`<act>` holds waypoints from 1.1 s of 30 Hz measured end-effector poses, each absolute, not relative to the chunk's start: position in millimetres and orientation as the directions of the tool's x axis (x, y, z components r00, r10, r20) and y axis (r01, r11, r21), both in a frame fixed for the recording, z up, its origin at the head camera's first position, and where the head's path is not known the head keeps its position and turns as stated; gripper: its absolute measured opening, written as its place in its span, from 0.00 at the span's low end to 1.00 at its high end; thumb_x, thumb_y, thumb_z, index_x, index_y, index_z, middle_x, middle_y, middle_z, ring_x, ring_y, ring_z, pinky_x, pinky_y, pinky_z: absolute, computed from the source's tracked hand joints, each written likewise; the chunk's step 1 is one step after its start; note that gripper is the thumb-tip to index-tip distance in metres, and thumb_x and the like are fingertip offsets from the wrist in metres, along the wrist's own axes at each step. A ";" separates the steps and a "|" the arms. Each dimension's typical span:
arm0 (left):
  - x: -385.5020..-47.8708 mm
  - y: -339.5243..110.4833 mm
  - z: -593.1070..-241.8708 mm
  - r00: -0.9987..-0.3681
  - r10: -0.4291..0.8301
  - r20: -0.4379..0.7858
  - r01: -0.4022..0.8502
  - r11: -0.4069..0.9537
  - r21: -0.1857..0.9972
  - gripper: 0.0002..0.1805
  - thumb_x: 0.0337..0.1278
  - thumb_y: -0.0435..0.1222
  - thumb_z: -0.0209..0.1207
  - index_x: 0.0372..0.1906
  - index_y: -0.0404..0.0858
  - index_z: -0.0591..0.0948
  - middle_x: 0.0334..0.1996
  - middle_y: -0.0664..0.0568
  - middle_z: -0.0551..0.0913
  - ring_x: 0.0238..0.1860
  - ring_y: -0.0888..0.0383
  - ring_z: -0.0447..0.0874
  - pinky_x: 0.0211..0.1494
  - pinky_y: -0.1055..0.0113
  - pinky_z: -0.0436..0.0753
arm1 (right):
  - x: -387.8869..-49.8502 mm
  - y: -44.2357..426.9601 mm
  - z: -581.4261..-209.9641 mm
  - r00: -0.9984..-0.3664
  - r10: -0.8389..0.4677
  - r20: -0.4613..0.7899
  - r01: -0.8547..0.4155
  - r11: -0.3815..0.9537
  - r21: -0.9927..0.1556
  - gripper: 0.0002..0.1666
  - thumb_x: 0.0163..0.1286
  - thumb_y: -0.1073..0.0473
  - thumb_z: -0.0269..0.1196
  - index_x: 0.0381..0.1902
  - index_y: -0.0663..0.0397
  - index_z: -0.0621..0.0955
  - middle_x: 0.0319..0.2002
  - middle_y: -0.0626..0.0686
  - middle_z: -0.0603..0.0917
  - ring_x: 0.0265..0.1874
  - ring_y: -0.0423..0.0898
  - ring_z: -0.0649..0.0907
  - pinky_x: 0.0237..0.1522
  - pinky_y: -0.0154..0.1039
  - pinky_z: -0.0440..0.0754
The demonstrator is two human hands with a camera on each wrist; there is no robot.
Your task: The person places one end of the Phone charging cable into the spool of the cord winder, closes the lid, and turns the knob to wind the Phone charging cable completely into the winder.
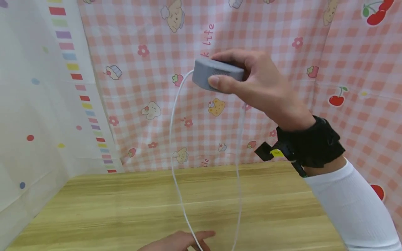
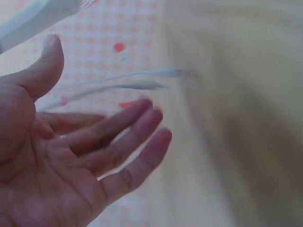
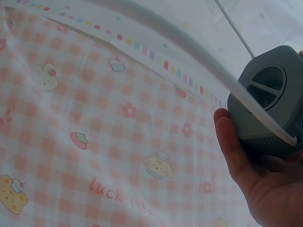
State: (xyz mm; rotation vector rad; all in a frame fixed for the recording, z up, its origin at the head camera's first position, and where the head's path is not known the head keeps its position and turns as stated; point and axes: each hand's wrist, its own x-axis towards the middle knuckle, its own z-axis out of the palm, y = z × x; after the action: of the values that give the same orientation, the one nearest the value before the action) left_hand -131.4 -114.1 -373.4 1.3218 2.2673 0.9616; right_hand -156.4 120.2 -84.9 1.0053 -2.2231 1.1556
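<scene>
High in the head view, my right hand (image 1: 267, 83) grips a small grey block-shaped device (image 1: 204, 73), thumb on its near face. The right wrist view shows a round recess with a crossbar on the device (image 3: 281, 130), held by the right hand (image 3: 265, 189). A white cord (image 1: 171, 139) leaves the device and hangs in a long loop. My left hand (image 1: 179, 242) is low at the bottom edge, behind the cord. Up close, the left hand (image 2: 71, 161) has loosely extended fingers and an empty palm. Beyond them, two blurred cord strands (image 2: 142, 85) show; their lower course is unclear.
A wood-grain tabletop (image 1: 125, 202) lies below the hands. Behind it hangs a pink checked cloth (image 1: 132, 87) with cartoon prints, and a white dotted cloth (image 1: 41, 104) covers the left side. A black camera strap (image 1: 311, 143) wraps the right wrist.
</scene>
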 end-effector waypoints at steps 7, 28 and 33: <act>-132.2 -140.7 -337.3 -0.556 0.786 0.270 0.645 0.202 0.737 0.49 0.62 0.42 0.57 0.77 0.47 0.37 0.64 0.38 0.71 0.65 0.60 0.69 0.59 0.64 0.79 | -151.7 123.5 -116.3 -0.616 -0.438 0.655 -0.785 0.409 -0.465 0.30 0.63 0.54 0.66 0.63 0.46 0.73 0.54 0.50 0.80 0.46 0.42 0.82 0.47 0.37 0.82; -106.3 -125.5 -274.2 -0.445 0.396 0.804 0.895 0.236 0.379 0.42 0.46 0.30 0.70 0.68 0.35 0.63 0.63 0.48 0.69 0.64 0.56 0.70 0.66 0.69 0.73 | -143.3 110.8 -228.3 -0.535 -0.576 0.619 -0.829 0.218 -0.515 0.35 0.56 0.58 0.72 0.62 0.47 0.73 0.53 0.48 0.81 0.45 0.40 0.82 0.45 0.35 0.84; -108.4 -119.6 -276.2 -0.235 0.380 0.894 0.931 0.352 0.095 0.31 0.55 0.42 0.65 0.61 0.33 0.72 0.57 0.44 0.73 0.59 0.55 0.73 0.65 0.76 0.72 | -143.4 108.3 -255.7 -0.526 -0.584 0.619 -0.829 0.192 -0.525 0.34 0.57 0.57 0.71 0.62 0.48 0.73 0.52 0.49 0.82 0.43 0.38 0.83 0.43 0.34 0.84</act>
State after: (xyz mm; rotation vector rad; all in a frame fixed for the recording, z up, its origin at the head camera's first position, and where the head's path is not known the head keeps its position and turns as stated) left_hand -108.4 -119.6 -276.2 2.0196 3.1165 1.4630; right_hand -143.4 108.3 -255.7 1.3436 -2.1895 1.2495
